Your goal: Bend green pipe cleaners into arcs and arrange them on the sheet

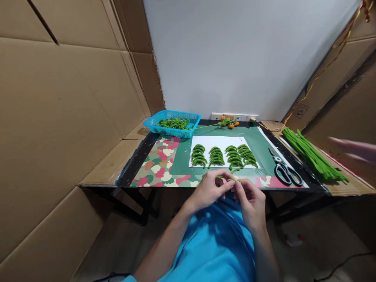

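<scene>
My left hand [212, 188] and my right hand [249, 197] meet at the table's near edge, fingers pinched together on a short green pipe cleaner piece [232, 179]. Just beyond them a white sheet [219, 141] carries several rows of curved green pipe cleaner pieces [216, 156]. Black-handled scissors [283, 169] lie to the right of my right hand. A bundle of long green pipe cleaners [311, 156] rests further right.
A blue basket [172, 122] holding green pieces sits at the back left. Small orange and green pieces [229, 122] lie at the back near wall sockets. Cardboard walls stand on both sides. Another person's blurred hand [354, 149] enters from the right edge.
</scene>
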Action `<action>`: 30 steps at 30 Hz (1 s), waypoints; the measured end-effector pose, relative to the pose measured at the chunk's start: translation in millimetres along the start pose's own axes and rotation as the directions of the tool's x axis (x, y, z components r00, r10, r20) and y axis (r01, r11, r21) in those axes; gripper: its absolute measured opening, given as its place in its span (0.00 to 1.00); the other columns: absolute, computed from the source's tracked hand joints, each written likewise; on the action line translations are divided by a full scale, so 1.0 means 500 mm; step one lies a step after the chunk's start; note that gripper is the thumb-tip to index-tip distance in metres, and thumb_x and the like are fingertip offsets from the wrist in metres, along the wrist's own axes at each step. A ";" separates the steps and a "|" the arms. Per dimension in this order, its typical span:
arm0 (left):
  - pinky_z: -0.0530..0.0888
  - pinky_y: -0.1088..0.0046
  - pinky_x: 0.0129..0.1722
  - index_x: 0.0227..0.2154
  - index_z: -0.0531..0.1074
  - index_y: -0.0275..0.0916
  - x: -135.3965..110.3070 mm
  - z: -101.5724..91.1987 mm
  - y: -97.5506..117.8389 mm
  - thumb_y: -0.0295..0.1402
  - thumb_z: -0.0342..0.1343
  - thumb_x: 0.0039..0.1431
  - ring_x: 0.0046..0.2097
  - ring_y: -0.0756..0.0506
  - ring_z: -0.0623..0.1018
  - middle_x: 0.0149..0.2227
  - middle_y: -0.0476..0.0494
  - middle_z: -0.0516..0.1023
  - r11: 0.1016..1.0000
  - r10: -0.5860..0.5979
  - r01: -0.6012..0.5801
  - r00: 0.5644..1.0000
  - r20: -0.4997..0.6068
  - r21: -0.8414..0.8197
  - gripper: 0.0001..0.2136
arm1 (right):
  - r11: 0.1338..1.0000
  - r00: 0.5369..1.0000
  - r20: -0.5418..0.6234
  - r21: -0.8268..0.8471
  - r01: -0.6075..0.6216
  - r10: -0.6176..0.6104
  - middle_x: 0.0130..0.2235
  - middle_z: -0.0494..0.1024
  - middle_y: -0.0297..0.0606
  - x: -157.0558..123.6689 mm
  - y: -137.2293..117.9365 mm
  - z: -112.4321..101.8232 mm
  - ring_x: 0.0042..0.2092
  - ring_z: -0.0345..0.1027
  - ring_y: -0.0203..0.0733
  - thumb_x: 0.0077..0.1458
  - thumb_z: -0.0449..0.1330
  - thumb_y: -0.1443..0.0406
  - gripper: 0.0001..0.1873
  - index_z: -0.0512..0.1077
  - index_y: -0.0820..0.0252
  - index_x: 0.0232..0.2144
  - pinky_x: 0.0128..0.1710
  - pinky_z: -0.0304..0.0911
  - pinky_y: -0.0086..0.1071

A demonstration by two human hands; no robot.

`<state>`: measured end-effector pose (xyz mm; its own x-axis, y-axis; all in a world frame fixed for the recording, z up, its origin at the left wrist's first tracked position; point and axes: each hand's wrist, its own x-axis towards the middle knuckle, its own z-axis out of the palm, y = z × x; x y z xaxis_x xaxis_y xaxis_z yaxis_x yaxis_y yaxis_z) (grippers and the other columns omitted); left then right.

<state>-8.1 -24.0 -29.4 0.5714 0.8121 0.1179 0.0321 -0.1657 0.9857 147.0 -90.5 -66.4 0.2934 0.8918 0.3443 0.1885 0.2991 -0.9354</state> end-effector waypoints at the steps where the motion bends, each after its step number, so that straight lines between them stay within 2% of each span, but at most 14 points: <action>1: 0.67 0.80 0.21 0.43 0.78 0.35 0.000 0.000 0.001 0.44 0.62 0.66 0.25 0.52 0.74 0.32 0.47 0.78 1.000 -0.003 0.003 1.000 0.007 -0.007 0.15 | 1.000 1.000 -0.003 -0.001 0.002 -0.002 0.28 0.74 0.32 -0.001 -0.001 0.000 0.28 0.65 0.36 0.69 0.61 0.55 0.15 0.78 0.59 0.35 0.28 0.61 0.28; 11: 0.68 0.80 0.24 0.43 0.75 0.36 -0.003 -0.006 0.013 0.46 0.61 0.67 0.25 0.53 0.73 0.29 0.49 0.77 0.999 -0.019 0.023 0.996 0.091 -0.046 0.16 | 0.996 0.997 0.078 0.088 -0.018 0.012 0.27 0.73 0.32 0.001 -0.009 0.000 0.27 0.65 0.36 0.69 0.61 0.55 0.16 0.77 0.59 0.32 0.27 0.61 0.28; 17: 0.66 0.81 0.21 0.41 0.74 0.37 0.006 -0.002 0.005 0.47 0.61 0.67 0.24 0.54 0.73 0.31 0.50 0.75 0.998 -0.013 0.016 0.999 0.048 -0.068 0.16 | 0.999 0.998 0.059 0.037 -0.011 0.009 0.31 0.77 0.35 0.009 0.000 -0.003 0.31 0.70 0.39 0.69 0.61 0.55 0.13 0.78 0.57 0.37 0.30 0.65 0.30; 20: 0.64 0.82 0.16 0.43 0.73 0.38 0.009 -0.002 0.000 0.48 0.61 0.66 0.23 0.54 0.73 0.34 0.49 0.74 0.997 -0.013 0.015 1.000 0.028 -0.080 0.17 | 0.998 0.995 0.086 -0.029 0.056 -0.053 0.34 0.80 0.37 0.019 0.003 -0.007 0.34 0.74 0.41 0.70 0.60 0.56 0.12 0.78 0.57 0.38 0.33 0.68 0.31; 23: 0.62 0.83 0.13 0.43 0.71 0.39 0.009 -0.004 -0.004 0.50 0.61 0.66 0.21 0.54 0.72 0.33 0.50 0.73 0.995 -0.016 0.018 1.000 0.021 -0.099 0.17 | 0.985 0.986 0.110 -0.103 0.137 -0.126 0.31 0.80 0.36 0.037 0.008 -0.007 0.31 0.72 0.40 0.70 0.60 0.57 0.13 0.78 0.56 0.35 0.29 0.64 0.31; 30: 0.64 0.84 0.12 0.41 0.69 0.39 0.007 -0.005 0.001 0.49 0.61 0.66 0.21 0.54 0.72 0.29 0.53 0.71 0.995 -0.026 0.026 1.000 -0.004 -0.092 0.17 | 0.995 0.979 0.173 0.029 0.099 -0.103 0.29 0.79 0.35 0.061 0.023 -0.003 0.30 0.72 0.41 0.70 0.60 0.56 0.16 0.77 0.57 0.32 0.31 0.64 0.32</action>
<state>-8.2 -19.8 -28.3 0.5670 0.8185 0.0924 -0.0290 -0.0923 0.9953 159.6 -60.5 -66.4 0.1054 0.9017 0.4192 0.1891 0.3957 -0.8987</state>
